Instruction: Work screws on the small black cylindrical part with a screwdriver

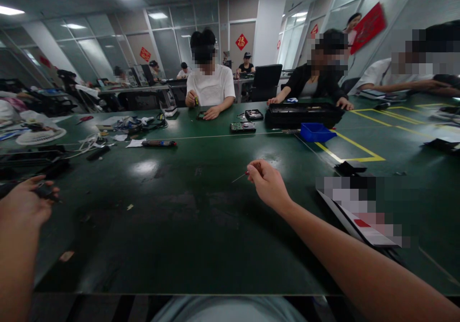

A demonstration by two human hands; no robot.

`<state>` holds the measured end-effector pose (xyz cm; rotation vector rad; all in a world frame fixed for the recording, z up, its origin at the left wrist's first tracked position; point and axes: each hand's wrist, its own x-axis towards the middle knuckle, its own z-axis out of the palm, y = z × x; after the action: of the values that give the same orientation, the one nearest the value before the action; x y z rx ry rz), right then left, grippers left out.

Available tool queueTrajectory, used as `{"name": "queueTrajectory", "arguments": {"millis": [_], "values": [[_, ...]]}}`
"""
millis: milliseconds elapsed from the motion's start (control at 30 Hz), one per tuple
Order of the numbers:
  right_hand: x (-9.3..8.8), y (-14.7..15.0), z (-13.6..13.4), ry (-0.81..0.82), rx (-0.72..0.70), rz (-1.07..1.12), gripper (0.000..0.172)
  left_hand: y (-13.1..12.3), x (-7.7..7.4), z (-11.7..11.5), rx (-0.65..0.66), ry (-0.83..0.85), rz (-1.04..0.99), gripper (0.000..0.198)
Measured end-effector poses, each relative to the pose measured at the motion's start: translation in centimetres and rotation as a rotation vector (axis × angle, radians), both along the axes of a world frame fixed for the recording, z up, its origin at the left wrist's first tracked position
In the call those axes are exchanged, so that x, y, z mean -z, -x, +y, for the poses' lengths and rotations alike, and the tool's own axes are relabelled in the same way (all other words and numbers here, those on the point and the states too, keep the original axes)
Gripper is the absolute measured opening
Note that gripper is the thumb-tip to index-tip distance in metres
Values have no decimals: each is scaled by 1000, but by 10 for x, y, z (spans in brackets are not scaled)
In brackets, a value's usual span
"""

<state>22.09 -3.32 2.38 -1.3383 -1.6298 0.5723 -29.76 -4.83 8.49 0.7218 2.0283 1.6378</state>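
Above the middle of the green table (pixel 161 255), my right hand (pixel 268 183) is closed around a small screwdriver (pixel 239 178). Its thin metal shaft points left and down, and a bit of red handle shows at my fingertips. At the left edge of the view, my left hand (pixel 27 202) has its fingers curled round a dark object (pixel 46 191), whose kind I cannot make out. Between my hands a small pale scrap (pixel 130 207) lies on the tabletop.
Across the table sit a person in white (pixel 212 85) and one in black (pixel 312 80). Hard drives (pixel 243 127), a black case (pixel 305 116) and a blue bin (pixel 316 132) stand ahead. Cables (pixel 132 123) and a multi-coloured tool (pixel 159 143) lie left; a blurred-out box (pixel 345 216), right.
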Motion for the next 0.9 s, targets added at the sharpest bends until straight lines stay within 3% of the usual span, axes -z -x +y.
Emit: {"name": "queueTrajectory", "arguments": {"millis": [67,133,367,600,733,900], "values": [[0,0,0,-2,1,3,22,-13,4,12,-49,-37,-20,12],[0,1,0,2,4,2,22,-35,6,23,20,-14,-33,15],[-1,0,-1,-9,4,-11,21,-130,13,54,514,-83,-67,29],[-4,0,-4,-5,4,-7,21,-234,15,48,939,-77,-8,40],[-3,-1,-3,-22,5,-8,21,-281,22,28,1131,-41,305,47],[0,-2,-2,-56,19,22,25,-316,51,7,1213,-110,724,53]]}}
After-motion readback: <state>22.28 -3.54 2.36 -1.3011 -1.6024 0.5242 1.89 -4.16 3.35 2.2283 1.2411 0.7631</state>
